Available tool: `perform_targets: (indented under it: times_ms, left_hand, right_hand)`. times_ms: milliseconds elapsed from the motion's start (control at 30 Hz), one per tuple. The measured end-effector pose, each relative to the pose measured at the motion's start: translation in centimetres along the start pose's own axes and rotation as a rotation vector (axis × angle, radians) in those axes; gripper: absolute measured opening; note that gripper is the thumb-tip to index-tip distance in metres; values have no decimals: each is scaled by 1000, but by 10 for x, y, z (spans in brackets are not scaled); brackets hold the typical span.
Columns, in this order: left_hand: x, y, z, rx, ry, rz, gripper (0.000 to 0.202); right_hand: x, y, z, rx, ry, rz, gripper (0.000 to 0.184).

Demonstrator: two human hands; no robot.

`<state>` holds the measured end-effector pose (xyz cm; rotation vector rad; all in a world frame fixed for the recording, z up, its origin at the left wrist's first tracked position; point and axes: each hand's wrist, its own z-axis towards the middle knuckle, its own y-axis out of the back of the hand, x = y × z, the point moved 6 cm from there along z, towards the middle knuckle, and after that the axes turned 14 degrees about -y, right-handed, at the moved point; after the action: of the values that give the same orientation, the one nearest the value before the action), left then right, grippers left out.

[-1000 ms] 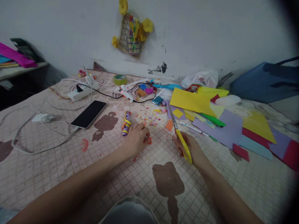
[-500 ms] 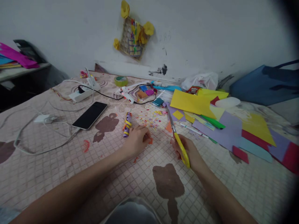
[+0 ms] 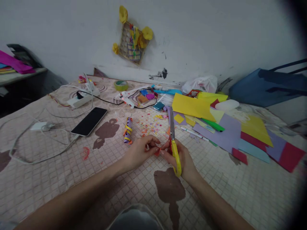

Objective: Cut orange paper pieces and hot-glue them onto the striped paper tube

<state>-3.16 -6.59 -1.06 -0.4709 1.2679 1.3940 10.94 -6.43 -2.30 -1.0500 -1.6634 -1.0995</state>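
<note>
My left hand [image 3: 139, 151] pinches a small orange piece of paper or foam [image 3: 157, 153] between thumb and forefinger. In my right hand [image 3: 186, 162] are scissors [image 3: 176, 157] with yellow and red handles, their blades pointing away from me and seemingly closed. The right fingertips meet the left ones at the orange piece, so most of it is hidden. Just beyond my left hand lies a small purple roll [image 3: 128, 131] with yellow bands, dark spots and orange bits. Tiny coloured scraps [image 3: 153, 126] are scattered past both hands.
A phone [image 3: 89, 122] on a cable and a power strip [image 3: 82, 99] lie at left. Behind are a glue gun [image 3: 128, 101] with a black cord and green tape [image 3: 121, 85]. Coloured sheets [image 3: 192, 107] and a white marker [image 3: 194, 133] spread to the right.
My left hand has moved right and my right hand slightly left, so their fingertips meet at the orange piece, now off the cloth. The scissors have swung more upright in view.
</note>
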Motion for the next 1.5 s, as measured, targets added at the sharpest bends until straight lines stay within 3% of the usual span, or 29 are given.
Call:
perform_targets:
  times_ms: [267, 733, 1000, 1133, 1367, 1500]
  left_hand:
    - [0, -5, -6, 24, 70, -62, 24]
    - [11, -16, -13, 39, 176, -124, 20]
    - [11, -19, -17, 97, 213, -206, 26]
    - [7, -10, -15, 50, 158, -142, 22]
    - [11, -15, -15, 25, 166, -326, 23]
    - [10, -14, -17, 68, 170, -257, 25]
  right_hand:
    - [-10, 4, 7, -37, -73, 133, 29]
    - [-17, -2, 5, -43, -154, 255, 27]
    - [-19, -8, 3, -7, -155, 233, 27]
    - [-20, -7, 3, -24, -155, 221, 27]
    - [-12, -7, 1, -28, -137, 166, 31]
    - [-7, -7, -1, -29, -121, 87, 32]
